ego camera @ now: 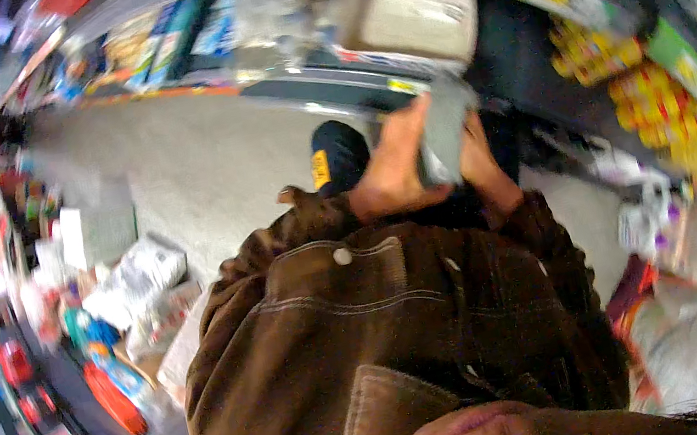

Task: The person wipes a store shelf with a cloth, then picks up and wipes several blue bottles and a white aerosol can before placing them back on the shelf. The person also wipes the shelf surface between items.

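In the head view, a blurred grey-green slab-like object (pixel 446 127) stands upright between my two hands, in front of the dark lower shelf. My left hand (pixel 395 171) wraps its left side, thumb and fingers along the edge. On its other side, my right hand (pixel 484 162) presses against the right edge. Motion blur hides what the object is, and its lower end is partly behind my fingers. Just beyond its top sits an open cardboard box (pixel 418 16) on the shelf.
A shelf price tag (pixel 408 85) marks the shelf edge ahead. Yellow-and-red packages (pixel 663 99) are stacked to the right. Plastic bags (pixel 142 275) and other goods lie on the left, beside the grey floor (pixel 196 146). A dark shoe (pixel 339 153) shows below my left hand.
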Demonstrator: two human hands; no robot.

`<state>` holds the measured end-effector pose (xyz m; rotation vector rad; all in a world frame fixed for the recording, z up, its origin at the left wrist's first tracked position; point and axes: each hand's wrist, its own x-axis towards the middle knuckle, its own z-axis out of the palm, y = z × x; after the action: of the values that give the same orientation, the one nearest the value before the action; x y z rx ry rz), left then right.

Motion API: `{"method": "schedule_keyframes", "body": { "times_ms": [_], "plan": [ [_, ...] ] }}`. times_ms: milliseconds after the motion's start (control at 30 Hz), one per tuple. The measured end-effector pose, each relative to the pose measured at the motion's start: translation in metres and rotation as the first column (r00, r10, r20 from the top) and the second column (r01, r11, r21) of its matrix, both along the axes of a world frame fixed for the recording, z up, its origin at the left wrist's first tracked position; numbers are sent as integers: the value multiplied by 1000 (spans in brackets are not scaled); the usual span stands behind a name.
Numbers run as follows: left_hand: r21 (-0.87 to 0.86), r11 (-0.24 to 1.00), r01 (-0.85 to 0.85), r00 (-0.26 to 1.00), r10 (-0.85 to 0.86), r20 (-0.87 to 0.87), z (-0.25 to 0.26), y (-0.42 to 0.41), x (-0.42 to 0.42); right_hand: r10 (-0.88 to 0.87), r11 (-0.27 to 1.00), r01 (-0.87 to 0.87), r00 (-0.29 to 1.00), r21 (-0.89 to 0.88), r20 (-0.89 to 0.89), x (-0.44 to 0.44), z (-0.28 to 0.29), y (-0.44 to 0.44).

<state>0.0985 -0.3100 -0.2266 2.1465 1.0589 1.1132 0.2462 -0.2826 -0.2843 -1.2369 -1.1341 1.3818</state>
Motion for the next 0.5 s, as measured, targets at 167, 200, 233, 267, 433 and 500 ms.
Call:
{"method": "schedule_keyframes", "body": {
  "times_ms": [167,200,233,267,433,500],
  "plan": [
    [-200,975,96,995,-90,36,-33,2,-9,-10,976,-57,954,212,299,12,24,15],
    [-167,980,105,994,-102,26,-27,4,-7,-16,978,-44,959,204,284,16,19,21],
    [-141,979,148,987,-138,84,-24,7,-5,-20,980,-34,963,197,267,19,14,26],
    [-114,976,188,975,-172,139,-23,10,-2,-22,981,-27,968,190,250,21,10,29],
    [-72,961,268,905,-226,360,-16,19,5,-51,993,79,952,83,-303,34,12,31],
    [-73,969,238,897,-190,400,-15,19,2,44,996,-81,803,-35,-594,43,23,30]
  ]
}}
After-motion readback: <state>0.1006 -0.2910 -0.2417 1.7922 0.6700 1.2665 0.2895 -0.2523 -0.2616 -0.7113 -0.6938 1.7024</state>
